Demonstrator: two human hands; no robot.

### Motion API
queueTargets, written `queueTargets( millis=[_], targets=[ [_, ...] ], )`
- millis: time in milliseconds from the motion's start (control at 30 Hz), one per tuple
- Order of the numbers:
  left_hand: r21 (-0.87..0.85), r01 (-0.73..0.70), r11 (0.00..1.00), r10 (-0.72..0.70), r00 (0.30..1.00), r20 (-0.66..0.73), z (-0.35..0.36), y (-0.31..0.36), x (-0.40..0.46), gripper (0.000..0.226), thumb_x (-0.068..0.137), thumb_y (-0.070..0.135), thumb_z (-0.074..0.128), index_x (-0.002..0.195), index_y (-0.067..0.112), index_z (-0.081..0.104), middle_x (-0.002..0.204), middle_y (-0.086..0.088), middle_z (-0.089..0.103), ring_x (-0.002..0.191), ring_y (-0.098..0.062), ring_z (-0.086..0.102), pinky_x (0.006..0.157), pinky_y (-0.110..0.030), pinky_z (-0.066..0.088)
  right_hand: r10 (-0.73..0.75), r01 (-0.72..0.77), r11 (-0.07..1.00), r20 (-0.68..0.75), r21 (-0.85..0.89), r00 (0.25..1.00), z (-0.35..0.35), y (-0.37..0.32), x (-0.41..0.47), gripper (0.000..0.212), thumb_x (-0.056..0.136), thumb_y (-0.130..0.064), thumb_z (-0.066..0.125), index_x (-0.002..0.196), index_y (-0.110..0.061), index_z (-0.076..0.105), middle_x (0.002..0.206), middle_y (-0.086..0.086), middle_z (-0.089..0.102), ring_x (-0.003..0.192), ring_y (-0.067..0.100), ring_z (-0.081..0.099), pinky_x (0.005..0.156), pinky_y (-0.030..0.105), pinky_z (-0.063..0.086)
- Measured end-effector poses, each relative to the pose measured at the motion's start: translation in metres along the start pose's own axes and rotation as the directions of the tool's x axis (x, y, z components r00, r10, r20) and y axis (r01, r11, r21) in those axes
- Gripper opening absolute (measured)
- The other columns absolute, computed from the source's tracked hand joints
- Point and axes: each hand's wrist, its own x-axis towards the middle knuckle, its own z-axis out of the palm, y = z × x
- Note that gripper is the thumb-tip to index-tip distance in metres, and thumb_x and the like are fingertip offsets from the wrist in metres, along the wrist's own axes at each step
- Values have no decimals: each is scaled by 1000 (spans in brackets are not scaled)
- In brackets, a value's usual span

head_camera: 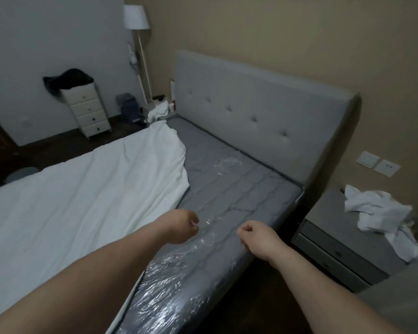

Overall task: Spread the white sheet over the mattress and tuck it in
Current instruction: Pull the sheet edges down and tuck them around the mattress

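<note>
The white sheet lies over the left and far part of the grey mattress. The strip along the headboard and the near side stay bare, under clear plastic wrap. My left hand hovers over the mattress just right of the sheet's edge, fingers curled into a fist, with no cloth visibly in it. My right hand is also curled, above the mattress's near edge, and nothing shows in its grip.
A grey tufted headboard stands against the beige wall. To the right is a grey nightstand with crumpled white cloth on it. A white drawer unit and a floor lamp stand at the far left on dark floor.
</note>
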Motion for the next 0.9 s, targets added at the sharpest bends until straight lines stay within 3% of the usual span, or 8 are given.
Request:
queueTargets(
  millis=[167,267,400,533,733,900],
  targets=[
    [-49,110,993,-109,994,23,-17,9,49,43,100,41,51,141,28,57,139,1,63,126,-22,58,102,-29,46,-67,74,994,87,-84,994,-33,-10,102,25,94,-30,60,72,-17,63,75,4,75,78,27,73,83,41,60],
    [-102,178,979,-178,984,9,-26,-3,88,42,101,39,51,140,26,58,141,-1,61,128,-22,57,102,-29,45,-121,133,988,144,-78,982,-39,-27,157,23,93,-26,60,72,-17,63,68,1,72,65,18,70,75,35,58],
    [-198,257,946,-258,966,21,-30,-29,165,43,100,40,52,140,27,59,144,-1,59,129,-22,56,102,-30,44,-149,170,978,172,-117,974,-44,-41,242,23,85,-35,58,71,-18,64,67,-2,73,71,21,72,78,39,60],
    [-227,309,924,-305,951,50,-34,-41,214,42,98,41,52,138,28,60,141,-1,61,128,-22,57,102,-30,45,-167,212,949,200,-233,966,-65,-67,297,26,93,-25,58,67,-20,62,64,-5,68,75,17,69,78,31,53],
    [-260,386,885,-378,922,81,-47,-52,272,42,99,43,52,137,30,59,138,2,63,126,-21,58,102,-31,46,-204,284,914,276,-289,939,-84,-100,387,22,96,-25,57,74,-24,60,77,-7,70,78,18,67,76,31,51],
    [-342,537,771,-539,837,101,-51,-60,320,45,99,41,52,143,30,53,140,1,63,126,-21,58,101,-31,45,-212,359,883,428,-301,878,-67,-109,485,20,95,-30,56,76,-23,60,84,-1,72,86,24,69,81,33,53]
  ],
)
